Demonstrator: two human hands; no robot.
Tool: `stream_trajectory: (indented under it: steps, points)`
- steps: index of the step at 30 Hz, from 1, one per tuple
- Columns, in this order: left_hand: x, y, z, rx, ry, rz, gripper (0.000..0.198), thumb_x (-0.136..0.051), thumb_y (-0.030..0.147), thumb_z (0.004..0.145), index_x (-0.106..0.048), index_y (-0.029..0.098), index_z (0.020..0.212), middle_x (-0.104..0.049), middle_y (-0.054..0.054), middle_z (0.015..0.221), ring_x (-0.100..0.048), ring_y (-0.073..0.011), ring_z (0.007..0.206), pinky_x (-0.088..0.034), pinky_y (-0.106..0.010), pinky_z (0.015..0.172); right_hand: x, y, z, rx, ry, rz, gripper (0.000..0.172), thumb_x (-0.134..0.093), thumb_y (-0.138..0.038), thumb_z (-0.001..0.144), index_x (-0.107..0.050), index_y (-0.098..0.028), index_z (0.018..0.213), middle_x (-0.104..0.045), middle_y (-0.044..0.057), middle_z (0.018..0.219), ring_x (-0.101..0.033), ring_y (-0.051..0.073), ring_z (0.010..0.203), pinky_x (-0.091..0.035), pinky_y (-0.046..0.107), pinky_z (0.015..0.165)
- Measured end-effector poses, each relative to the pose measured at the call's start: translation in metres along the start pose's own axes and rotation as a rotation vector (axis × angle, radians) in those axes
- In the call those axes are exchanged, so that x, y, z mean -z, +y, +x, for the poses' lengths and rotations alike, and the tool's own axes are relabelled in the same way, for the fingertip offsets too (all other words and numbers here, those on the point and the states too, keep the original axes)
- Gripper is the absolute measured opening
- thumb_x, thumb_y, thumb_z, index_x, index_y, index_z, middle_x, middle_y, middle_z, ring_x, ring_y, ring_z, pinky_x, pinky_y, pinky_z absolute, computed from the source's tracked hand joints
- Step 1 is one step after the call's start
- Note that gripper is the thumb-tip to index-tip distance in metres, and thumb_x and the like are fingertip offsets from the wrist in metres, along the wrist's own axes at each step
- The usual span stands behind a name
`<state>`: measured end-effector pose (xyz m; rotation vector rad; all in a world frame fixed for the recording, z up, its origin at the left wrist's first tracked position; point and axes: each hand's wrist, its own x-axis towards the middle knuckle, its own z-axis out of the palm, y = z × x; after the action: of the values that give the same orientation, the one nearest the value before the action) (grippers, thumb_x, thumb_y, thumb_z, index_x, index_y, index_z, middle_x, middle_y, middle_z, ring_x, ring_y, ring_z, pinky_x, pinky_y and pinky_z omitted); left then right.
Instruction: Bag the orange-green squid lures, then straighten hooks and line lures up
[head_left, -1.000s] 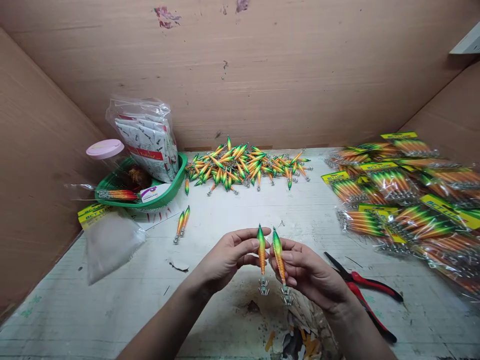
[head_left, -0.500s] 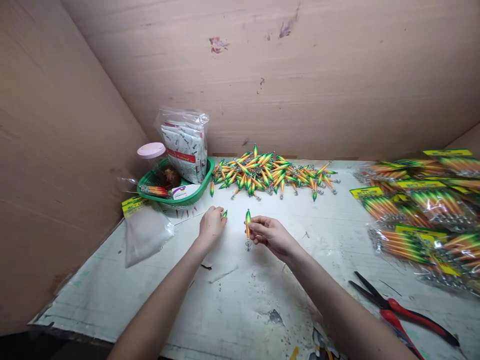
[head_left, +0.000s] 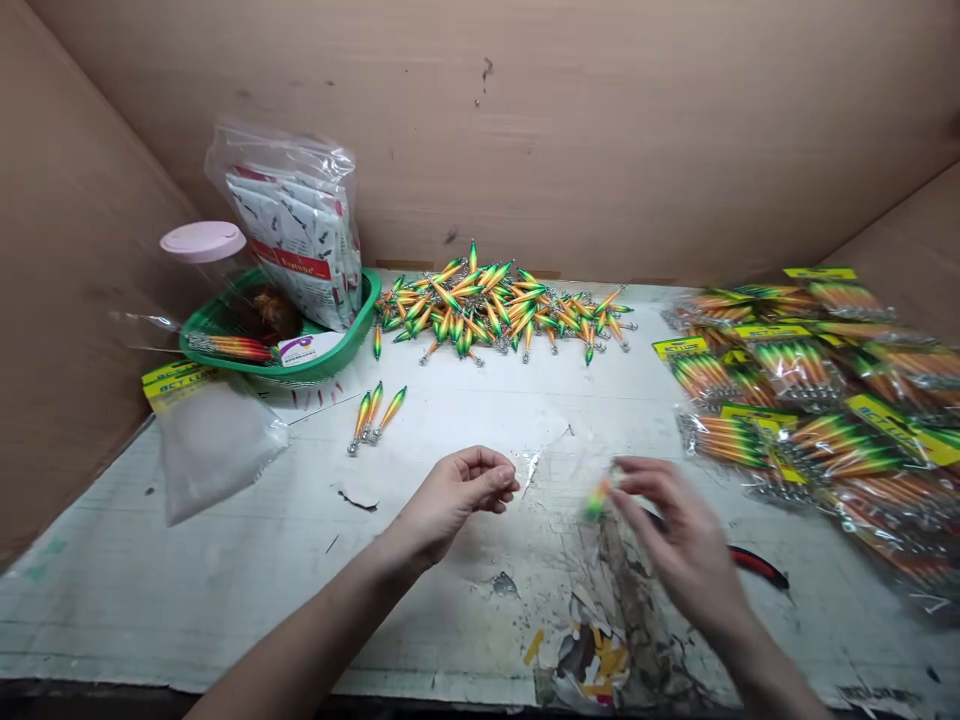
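My right hand [head_left: 679,530], blurred by motion, pinches a green-and-orange fishing lure [head_left: 598,498] by its orange end, with the green end hanging down to the left. My left hand [head_left: 469,492] is at the middle of the table, thumb and fingertips pressed together; whatever is between them, if anything, is too small to make out. Beyond my left hand a group of three lures [head_left: 375,415] lies on the white tabletop, green tips pointing away. Farther back spreads a large pile of the same lures [head_left: 487,310] with metal hooks.
Packed lure bags [head_left: 795,365] with yellow headers cover the right side. At left, a green basket [head_left: 360,345] holds a bag of packets [head_left: 292,240] and a pink-lidded jar [head_left: 202,242]; bags with yellow headers [head_left: 217,440] lie before it. Red-handled pliers [head_left: 757,567] are partly behind my right hand.
My right hand has swung right and nearer with the lure, tipping its green end down. My left hand has left the lures at left and come to the middle. The view has shifted.
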<state>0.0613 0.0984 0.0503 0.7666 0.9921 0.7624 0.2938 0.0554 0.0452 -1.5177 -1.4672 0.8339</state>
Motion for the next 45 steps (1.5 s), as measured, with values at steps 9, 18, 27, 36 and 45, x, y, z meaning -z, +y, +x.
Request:
stream_trajectory:
  steps: [9,18,27,36,45]
  points:
    - [-0.020,-0.021,0.023,-0.264,0.045,0.626,0.019,-0.057,0.030,0.082,-0.062,0.016,0.095,-0.064,-0.007,0.093,-0.059,-0.0157,0.077,-0.048,-0.028,0.068,0.081,0.046,-0.025,-0.067,0.360,-0.236,0.029,-0.055,-0.051,0.084,-0.058,-0.023,0.084,-0.062,0.008,0.102,-0.062,0.024,0.088,-0.051,0.040,0.076]
    - [-0.145,-0.022,0.128,-0.512,-0.221,1.193,0.020,-0.051,0.022,0.088,-0.067,0.022,0.099,-0.066,-0.007,0.107,-0.060,-0.0198,0.105,-0.045,-0.030,0.092,0.060,0.109,-0.078,0.070,0.310,-0.671,0.039,-0.051,-0.057,0.085,-0.051,-0.019,0.098,-0.045,0.021,0.131,-0.044,0.037,0.122,-0.041,0.054,0.091]
    - [-0.218,-0.039,0.150,-0.203,-0.048,1.393,0.035,-0.053,0.010,0.080,-0.052,0.004,0.114,-0.067,-0.024,0.101,-0.066,-0.0315,0.098,-0.049,-0.037,0.076,0.080,0.070,-0.093,-0.366,0.602,0.551,0.027,-0.074,-0.036,0.072,-0.055,-0.026,0.089,-0.061,0.004,0.108,-0.060,0.023,0.102,-0.047,0.044,0.094]
    - [-0.131,-0.004,0.091,-0.253,0.029,1.403,0.016,-0.049,0.023,0.086,-0.056,0.016,0.099,-0.068,-0.012,0.099,-0.065,-0.0256,0.092,-0.046,-0.034,0.077,0.079,0.011,-0.079,-0.522,0.307,1.324,0.032,-0.082,-0.014,0.061,-0.058,-0.027,0.080,-0.050,-0.002,0.079,-0.054,0.009,0.070,-0.051,0.020,0.063]
    - [-0.062,-0.032,-0.012,-0.156,-0.046,0.685,0.025,-0.056,0.044,0.082,-0.059,0.023,0.095,-0.065,-0.005,0.081,-0.066,-0.0212,0.071,-0.049,-0.029,0.063,0.063,0.004,-0.077,-0.566,0.256,1.370,0.028,-0.080,-0.013,0.063,-0.057,-0.026,0.072,-0.047,-0.003,0.077,-0.051,0.009,0.070,-0.049,0.018,0.063]
